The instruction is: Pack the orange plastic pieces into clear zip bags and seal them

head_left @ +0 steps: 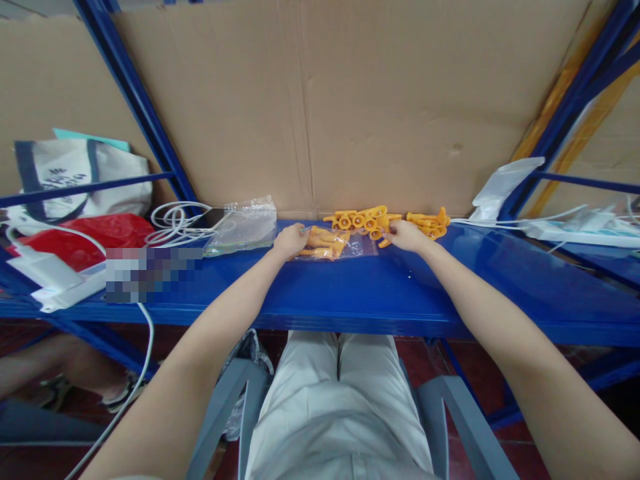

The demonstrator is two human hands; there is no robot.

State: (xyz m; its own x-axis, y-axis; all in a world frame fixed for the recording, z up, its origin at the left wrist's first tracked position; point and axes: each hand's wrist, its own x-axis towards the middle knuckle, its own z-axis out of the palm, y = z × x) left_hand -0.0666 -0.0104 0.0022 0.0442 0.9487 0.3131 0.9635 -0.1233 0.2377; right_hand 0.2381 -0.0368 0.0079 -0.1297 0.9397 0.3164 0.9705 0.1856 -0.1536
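Note:
A clear plastic bag (369,249) lies flat on the blue shelf, with several orange plastic pieces (325,241) inside. My left hand (290,242) is closed on the bag's left end. Behind and to the right of the bag is a heap of loose orange pieces (370,219) with flared, round ends, like small toy trumpets. My right hand (406,237) reaches to the heap's front, its fingers closed around one orange piece (385,243), mostly covered by the fingertips. More orange pieces (434,223) lie just behind my right hand.
Left of my left hand lies a stack of clear bags (245,223), beside a coiled white cable (180,223). Further left are a red bag (100,233), a white power strip (75,283) and a canvas tote (110,173). Cardboard (350,107) walls the back. Another person's leg (55,363) shows lower left.

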